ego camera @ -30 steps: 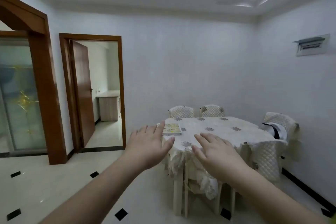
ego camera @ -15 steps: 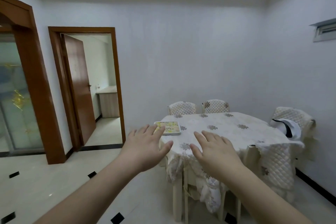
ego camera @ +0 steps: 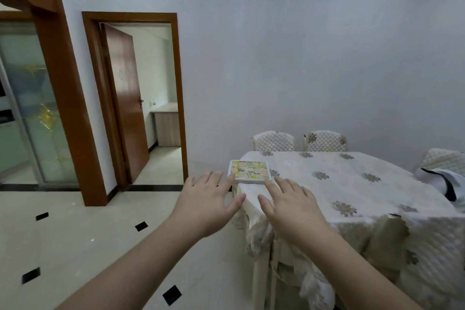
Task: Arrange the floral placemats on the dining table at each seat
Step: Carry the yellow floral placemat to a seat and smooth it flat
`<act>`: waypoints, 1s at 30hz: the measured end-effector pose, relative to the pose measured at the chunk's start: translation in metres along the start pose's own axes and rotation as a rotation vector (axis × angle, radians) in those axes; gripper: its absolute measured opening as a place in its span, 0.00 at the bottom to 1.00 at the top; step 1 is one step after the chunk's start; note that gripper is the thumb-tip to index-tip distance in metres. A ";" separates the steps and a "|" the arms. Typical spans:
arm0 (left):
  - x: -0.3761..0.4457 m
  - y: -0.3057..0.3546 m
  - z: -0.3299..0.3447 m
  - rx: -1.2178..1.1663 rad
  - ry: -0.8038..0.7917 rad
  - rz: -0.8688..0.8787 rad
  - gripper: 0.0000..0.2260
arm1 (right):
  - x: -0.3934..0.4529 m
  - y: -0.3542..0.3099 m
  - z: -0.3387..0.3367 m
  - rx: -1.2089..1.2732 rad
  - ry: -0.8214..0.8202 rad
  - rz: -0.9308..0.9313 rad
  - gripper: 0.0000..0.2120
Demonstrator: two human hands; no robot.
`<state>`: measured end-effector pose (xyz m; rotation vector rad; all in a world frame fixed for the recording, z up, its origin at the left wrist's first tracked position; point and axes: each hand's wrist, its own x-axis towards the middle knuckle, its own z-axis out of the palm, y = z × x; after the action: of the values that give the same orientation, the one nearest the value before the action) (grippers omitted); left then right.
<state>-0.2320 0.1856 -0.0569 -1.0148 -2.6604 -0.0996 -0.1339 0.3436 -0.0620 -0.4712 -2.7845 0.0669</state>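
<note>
Both hands reach toward unlabelled placemats

Your left hand and right hand are bare: no gloves, rings or bands on any visible finger. Both wrists are bare too, with no watch or bracelet. Both forearms are uncovered as far as the bottom edge of the view; no sleeve or cuff shows on either arm. Nails are short and unpainted where the view shows them, namely on the left thumb and on a few fingertips. No marks, tape or plasters appear on the backs of your hands.
</note>
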 end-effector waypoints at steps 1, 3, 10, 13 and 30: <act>0.009 -0.009 0.006 0.016 0.007 0.000 0.30 | 0.014 -0.004 0.008 0.001 -0.003 0.000 0.25; 0.029 -0.030 0.019 0.023 -0.006 0.013 0.30 | 0.041 -0.015 0.022 -0.018 -0.004 -0.001 0.28; 0.097 -0.092 0.055 -0.010 -0.024 0.089 0.30 | 0.122 -0.045 0.060 -0.086 0.025 -0.011 0.41; 0.127 -0.113 0.073 -0.019 -0.030 0.100 0.30 | 0.151 -0.044 0.076 -0.102 0.010 0.007 0.44; 0.351 -0.113 0.209 -0.030 -0.099 0.150 0.30 | 0.343 0.058 0.205 -0.027 -0.097 0.098 0.41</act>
<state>-0.6070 0.3608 -0.1494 -1.2562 -2.6660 -0.0594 -0.4874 0.5121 -0.1595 -0.6275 -2.8585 0.0764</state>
